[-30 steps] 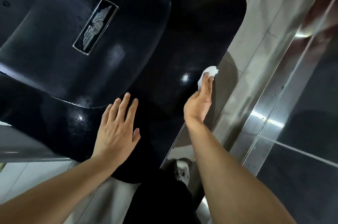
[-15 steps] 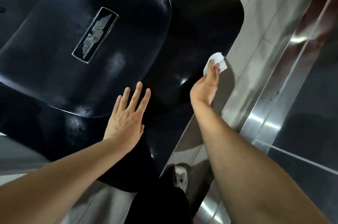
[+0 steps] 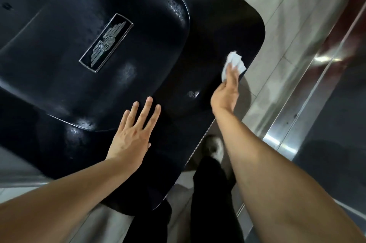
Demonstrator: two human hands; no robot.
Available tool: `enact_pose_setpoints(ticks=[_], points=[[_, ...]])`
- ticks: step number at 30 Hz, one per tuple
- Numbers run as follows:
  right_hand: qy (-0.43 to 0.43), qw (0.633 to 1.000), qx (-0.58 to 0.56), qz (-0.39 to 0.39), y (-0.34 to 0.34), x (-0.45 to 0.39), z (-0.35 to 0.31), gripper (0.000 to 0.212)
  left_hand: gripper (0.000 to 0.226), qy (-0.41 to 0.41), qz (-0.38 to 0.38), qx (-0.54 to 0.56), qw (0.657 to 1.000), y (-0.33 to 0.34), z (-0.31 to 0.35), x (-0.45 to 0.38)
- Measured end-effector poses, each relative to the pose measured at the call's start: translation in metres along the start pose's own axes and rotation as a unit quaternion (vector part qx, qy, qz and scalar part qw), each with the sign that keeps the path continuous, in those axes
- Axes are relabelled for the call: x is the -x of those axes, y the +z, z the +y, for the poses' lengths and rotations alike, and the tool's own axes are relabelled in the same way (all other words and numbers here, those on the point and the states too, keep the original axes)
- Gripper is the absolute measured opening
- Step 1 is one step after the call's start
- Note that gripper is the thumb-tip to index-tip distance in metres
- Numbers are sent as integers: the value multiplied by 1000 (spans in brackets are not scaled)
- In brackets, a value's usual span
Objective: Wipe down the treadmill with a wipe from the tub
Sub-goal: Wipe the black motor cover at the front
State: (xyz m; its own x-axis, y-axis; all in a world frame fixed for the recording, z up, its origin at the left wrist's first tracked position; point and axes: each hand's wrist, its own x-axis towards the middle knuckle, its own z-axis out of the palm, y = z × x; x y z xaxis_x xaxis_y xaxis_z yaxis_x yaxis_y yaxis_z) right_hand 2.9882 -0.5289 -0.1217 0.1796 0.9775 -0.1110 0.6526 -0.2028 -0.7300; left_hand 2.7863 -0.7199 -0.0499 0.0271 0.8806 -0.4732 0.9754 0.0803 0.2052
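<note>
A crumpled white wipe (image 3: 233, 64) lies against the glossy black treadmill housing (image 3: 208, 30), close to its right-hand edge and below its rounded far corner. The right hand (image 3: 225, 94) holds it there with straight fingers (image 3: 232, 75) laid together over the wipe, pressing it flat on the surface rather than pinching it; the thumb is hidden, so how it lies cannot be told. The left hand (image 3: 132, 135) rests palm down on the same black housing nearer the person, its fingers straight and slightly fanned, holding nothing, with the fingertips reaching the rim of the raised domed cover (image 3: 89, 24) that fills the middle of the housing. That cover bears a rectangular chrome-framed badge (image 3: 106, 42) with a winged emblem, set on a slant, and its surface shows several dull smeared highlights. Both bare forearms reach in from the bottom of the view. Below the housing's edge, between the arms, are black trouser legs (image 3: 210, 193) and a pale shoe (image 3: 215, 147). To the right lies a light tiled floor (image 3: 277, 24), bordered by a shiny metal strip (image 3: 297, 120).
</note>
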Motion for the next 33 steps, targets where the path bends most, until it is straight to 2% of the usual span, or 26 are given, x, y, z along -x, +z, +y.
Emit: enact_pose_setpoints(ticks=[1, 2, 3, 5, 7, 9, 10, 11, 12, 14, 16, 17, 18, 20, 22, 23, 25, 26, 27, 29, 30, 31, 32, 33], points=[[38, 999, 0, 21, 0, -1, -2, 62, 110, 0, -3, 2, 1000, -1, 1, 0], [39, 999, 1, 31, 3, 0, -7, 62, 110, -2, -8, 5, 1000, -2, 1, 0], [2, 1000, 4, 26, 8, 7, -14, 64, 111, -6, -12, 6, 1000, -3, 2, 0], [-147, 987, 41, -52, 21, 33, -29, 69, 111, -18, -8, 0, 1000, -5, 4, 2], [-286, 943, 65, -155, 26, 41, -39, 69, 110, -31, -6, -2, 1000, -4, 9, 4], [-375, 905, 74, -187, 27, 12, -38, 64, 107, -54, 2, 2, 999, -1, 15, 1], [-385, 900, 84, -185, 23, -6, -35, 62, 106, -66, 4, 6, 998, -1, 20, -1], [-365, 910, 91, -175, 17, -26, -29, 61, 103, -78, 6, 11, 997, -1, 25, -3], [-309, 934, 89, -157, 9, -47, -22, 59, 100, -92, 11, 15, 996, -3, 30, -6], [-137, 985, 64, -78, -8, -80, -2, 57, 92, -120, 21, 22, 992, -6, 37, -10], [-14, 999, 44, 3, -14, -95, 10, 63, 88, -134, 33, 27, 990, -9, 41, -18], [-2, 998, 53, 18, -13, -95, 9, 67, 88, -135, 37, 31, 990, -13, 42, -25], [-30, 998, 61, 13, -9, -90, 4, 69, 89, -132, 39, 36, 990, -17, 44, -34], [-179, 980, 59, -58, 4, -61, -12, 68, 91, -121, 44, 53, 990, -28, 46, -57], [-350, 923, 63, -147, 14, -28, -23, 60, 94, -121, 52, 78, 988, -42, 48, -86], [-405, 894, 60, -180, 15, -23, -23, 54, 96, -128, 58, 91, 986, -50, 49, -101], [-435, 872, 57, -217, 9, -43, -15, 50, 103, -145, 62, 117, 981, -67, 48, -130], [-411, 884, 71, -211, 2, -60, -7, 53, 107, -146, 60, 123, 980, -75, 48, -144], [-355, 914, 82, -178, -6, -78, 2, 57, 111, -144, 56, 125, 980, -82, 47, -157], [-168, 981, 73, -68, -23, -114, 18, 65, 117, -138, 42, 131, 981, -93, 46, -177], [-74, 995, 63, -22, -27, -128, 20, 67, 119, -140, 31, 138, 980, -97, 46, -185], [-16, 998, 62, 11, -26, -136, 17, 68, 119, -142, 19, 144, 979, -98, 45, -191], [-3, 998, 63, 21, -24, -138, 10, 68, 119, -145, 7, 149, 978, -98, 45, -194], [-38, 997, 61, 4, -19, -137, 0, 67, 119, -149, 1, 152, 977, -98, 45, -196]])
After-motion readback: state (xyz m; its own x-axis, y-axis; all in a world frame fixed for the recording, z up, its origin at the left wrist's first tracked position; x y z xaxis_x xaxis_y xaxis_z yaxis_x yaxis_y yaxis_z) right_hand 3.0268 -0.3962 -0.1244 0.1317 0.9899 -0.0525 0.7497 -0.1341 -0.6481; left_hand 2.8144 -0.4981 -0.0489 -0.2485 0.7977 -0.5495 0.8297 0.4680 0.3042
